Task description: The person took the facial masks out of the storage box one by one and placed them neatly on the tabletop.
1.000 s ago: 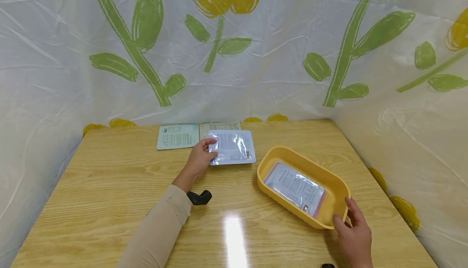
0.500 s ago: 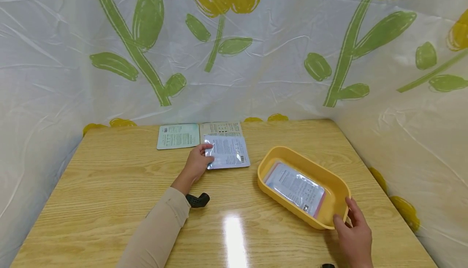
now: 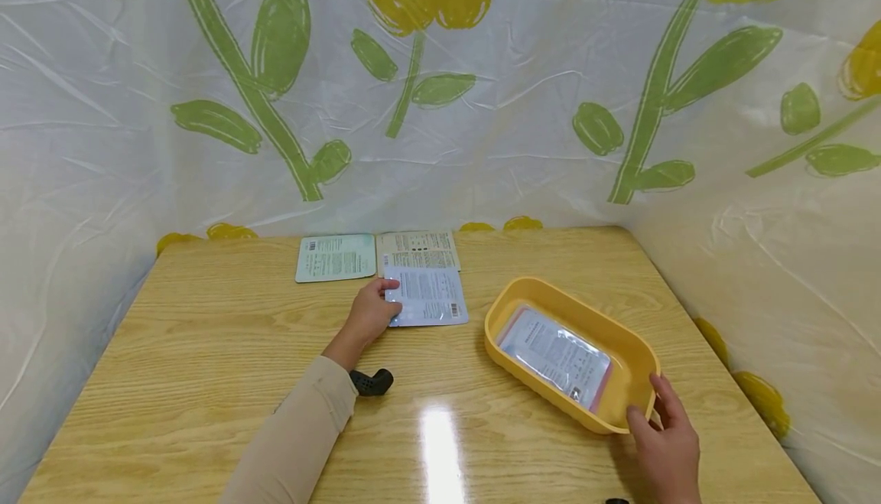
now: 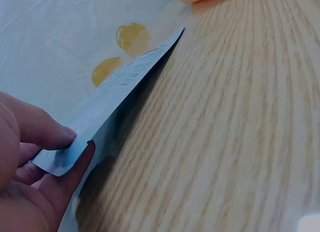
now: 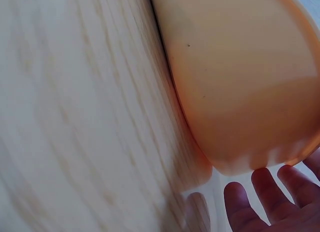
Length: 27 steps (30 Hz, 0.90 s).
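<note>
My left hand [image 3: 372,311] pinches the left edge of a pale blue sheet mask packet [image 3: 428,295], thumb on one face and fingers on the other. In the left wrist view the packet [image 4: 117,99] is held tilted, with a dark gap between it and the table. In the head view it overlaps the front of a beige packet [image 3: 420,248]; a light green packet [image 3: 336,257] lies left of that one. My right hand [image 3: 668,435] holds the near right end of a yellow basket [image 3: 530,385], fingertips on its outer wall [image 5: 240,92]. Stacked packets [image 3: 554,355] lie inside it.
Everything stands on a wooden table [image 3: 227,351], with a bright light reflection near its front. A flower-printed cloth [image 3: 509,121] hangs behind and along the sides. A black wrist device [image 3: 373,382] sits beside the left sleeve.
My left hand has drawn the blue packet left and toward me, lowering it and uncovering more of the beige packet. The right hand and basket have hardly moved.
</note>
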Each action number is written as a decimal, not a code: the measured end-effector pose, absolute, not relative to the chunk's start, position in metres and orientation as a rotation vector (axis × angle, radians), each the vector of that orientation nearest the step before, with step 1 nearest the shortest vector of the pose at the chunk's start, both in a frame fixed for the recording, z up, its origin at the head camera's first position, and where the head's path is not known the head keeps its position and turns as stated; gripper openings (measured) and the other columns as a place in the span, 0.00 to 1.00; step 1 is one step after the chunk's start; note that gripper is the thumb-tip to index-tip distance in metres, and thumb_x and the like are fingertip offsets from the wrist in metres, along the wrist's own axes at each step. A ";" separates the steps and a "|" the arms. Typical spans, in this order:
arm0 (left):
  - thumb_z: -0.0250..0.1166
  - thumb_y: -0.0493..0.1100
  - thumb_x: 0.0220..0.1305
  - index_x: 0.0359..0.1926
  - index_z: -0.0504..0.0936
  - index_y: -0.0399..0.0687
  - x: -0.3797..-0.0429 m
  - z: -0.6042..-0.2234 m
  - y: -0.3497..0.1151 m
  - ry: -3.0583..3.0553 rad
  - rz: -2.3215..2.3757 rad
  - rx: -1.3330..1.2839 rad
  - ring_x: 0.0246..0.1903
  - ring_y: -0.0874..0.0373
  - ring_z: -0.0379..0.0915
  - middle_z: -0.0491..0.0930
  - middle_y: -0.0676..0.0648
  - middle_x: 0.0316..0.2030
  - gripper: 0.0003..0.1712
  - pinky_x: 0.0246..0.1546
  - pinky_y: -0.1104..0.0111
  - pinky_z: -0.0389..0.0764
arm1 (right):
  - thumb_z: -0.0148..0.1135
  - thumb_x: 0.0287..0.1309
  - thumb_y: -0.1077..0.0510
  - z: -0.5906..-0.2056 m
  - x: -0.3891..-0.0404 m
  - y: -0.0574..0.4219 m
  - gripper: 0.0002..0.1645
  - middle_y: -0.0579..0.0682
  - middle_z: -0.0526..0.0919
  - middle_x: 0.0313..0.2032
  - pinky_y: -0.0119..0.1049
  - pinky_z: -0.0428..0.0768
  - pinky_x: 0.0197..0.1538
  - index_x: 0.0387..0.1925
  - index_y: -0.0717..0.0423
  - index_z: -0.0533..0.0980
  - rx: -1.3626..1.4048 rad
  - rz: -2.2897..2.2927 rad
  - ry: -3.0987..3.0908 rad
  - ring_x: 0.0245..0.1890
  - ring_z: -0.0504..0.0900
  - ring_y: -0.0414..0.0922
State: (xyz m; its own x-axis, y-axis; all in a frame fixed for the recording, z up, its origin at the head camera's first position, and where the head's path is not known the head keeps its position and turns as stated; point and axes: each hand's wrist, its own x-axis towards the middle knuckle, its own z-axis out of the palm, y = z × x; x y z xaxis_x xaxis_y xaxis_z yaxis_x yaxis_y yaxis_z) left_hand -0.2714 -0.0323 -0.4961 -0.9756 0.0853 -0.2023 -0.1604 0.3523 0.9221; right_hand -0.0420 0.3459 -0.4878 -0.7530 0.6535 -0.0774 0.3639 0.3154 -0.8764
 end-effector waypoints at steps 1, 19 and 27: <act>0.66 0.32 0.61 0.59 0.79 0.40 -0.271 -0.496 -0.032 2.442 1.626 -0.050 0.55 0.46 0.70 0.72 0.38 0.62 0.23 0.55 0.56 0.76 | 0.56 0.68 0.59 -0.488 -0.042 0.346 0.37 0.52 0.54 0.76 0.12 0.63 0.51 0.76 0.54 0.59 -0.917 1.409 -2.295 0.71 0.61 0.53; 0.68 0.42 0.63 0.60 0.78 0.34 -0.266 -0.483 -0.024 2.781 1.041 0.201 0.57 0.42 0.70 0.74 0.34 0.57 0.27 0.60 0.53 0.70 | 0.55 0.69 0.59 -0.486 -0.041 0.346 0.38 0.51 0.53 0.77 0.13 0.63 0.53 0.77 0.53 0.58 -0.929 1.422 -2.306 0.71 0.60 0.53; 0.68 0.44 0.63 0.63 0.75 0.34 -0.263 -0.476 -0.023 2.869 0.809 0.218 0.47 0.44 0.71 0.73 0.34 0.52 0.31 0.54 0.53 0.75 | 0.55 0.69 0.58 -0.485 -0.041 0.346 0.38 0.51 0.53 0.77 0.13 0.63 0.54 0.77 0.53 0.57 -0.930 1.418 -2.315 0.71 0.60 0.56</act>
State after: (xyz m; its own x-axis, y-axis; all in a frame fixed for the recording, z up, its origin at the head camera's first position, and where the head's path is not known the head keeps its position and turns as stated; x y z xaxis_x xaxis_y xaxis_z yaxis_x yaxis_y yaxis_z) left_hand -0.2634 -0.0232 -0.4764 -0.9779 0.1800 -0.1065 0.0978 0.8438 0.5276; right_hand -0.0412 0.3459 -0.4847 -0.7570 0.6459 -0.0983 0.3810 0.3142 -0.8696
